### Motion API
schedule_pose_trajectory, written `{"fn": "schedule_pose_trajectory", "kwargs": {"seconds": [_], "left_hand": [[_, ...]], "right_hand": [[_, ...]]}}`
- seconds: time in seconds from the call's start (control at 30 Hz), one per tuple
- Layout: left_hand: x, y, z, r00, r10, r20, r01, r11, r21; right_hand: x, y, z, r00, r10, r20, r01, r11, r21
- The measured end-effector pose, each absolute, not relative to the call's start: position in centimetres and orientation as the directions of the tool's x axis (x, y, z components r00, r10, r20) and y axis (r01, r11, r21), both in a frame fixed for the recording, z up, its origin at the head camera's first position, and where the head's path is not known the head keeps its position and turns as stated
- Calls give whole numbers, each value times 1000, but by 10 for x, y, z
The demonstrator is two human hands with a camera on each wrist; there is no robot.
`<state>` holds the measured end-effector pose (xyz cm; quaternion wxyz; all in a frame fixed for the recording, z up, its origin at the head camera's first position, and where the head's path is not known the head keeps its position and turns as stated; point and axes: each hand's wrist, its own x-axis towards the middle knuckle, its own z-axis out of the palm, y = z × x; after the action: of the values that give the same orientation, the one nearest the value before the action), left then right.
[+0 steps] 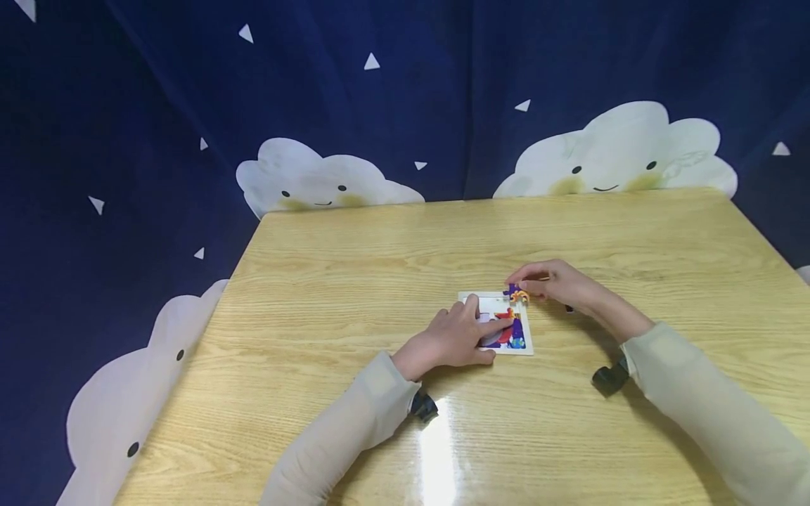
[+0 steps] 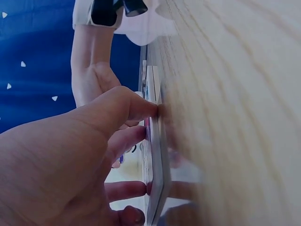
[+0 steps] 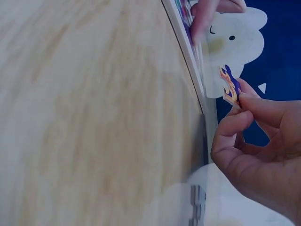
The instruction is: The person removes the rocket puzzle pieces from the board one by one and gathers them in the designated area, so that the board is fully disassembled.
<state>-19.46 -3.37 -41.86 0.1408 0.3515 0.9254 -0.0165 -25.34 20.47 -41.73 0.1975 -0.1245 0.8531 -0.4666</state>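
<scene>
A square jigsaw board with a white frame point(image 1: 528, 349) lies on the table, several coloured pieces fitted in its lower part and a white area bare at the top. My left hand point(image 1: 457, 334) rests spread over the board's left side. Its fingertips press on the pieces and the frame, while the thumb point(image 2: 143, 108) touches the board's edge. Between thumb and fingers, my right hand point(image 1: 557, 284) pinches a purple and orange puzzle piece point(image 3: 230, 87). That piece is raised above the board's upper right corner.
Another puzzle piece point(image 3: 196, 205) lies on the table to the right of the board, partly hidden under the right wrist in the head view. The wooden table point(image 1: 329, 281) ends at a dark blue curtain point(image 1: 436, 91) with white clouds.
</scene>
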Motion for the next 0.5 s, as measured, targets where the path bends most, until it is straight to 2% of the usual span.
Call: {"fn": "schedule_pose_trajectory", "kwargs": {"seconds": [0.5], "left_hand": [[-195,-34,-418,-717,636,-284,633,765,115]], "right_hand": [[-245,240,-410,-910,-344,-233,-17,591,-806]]}}
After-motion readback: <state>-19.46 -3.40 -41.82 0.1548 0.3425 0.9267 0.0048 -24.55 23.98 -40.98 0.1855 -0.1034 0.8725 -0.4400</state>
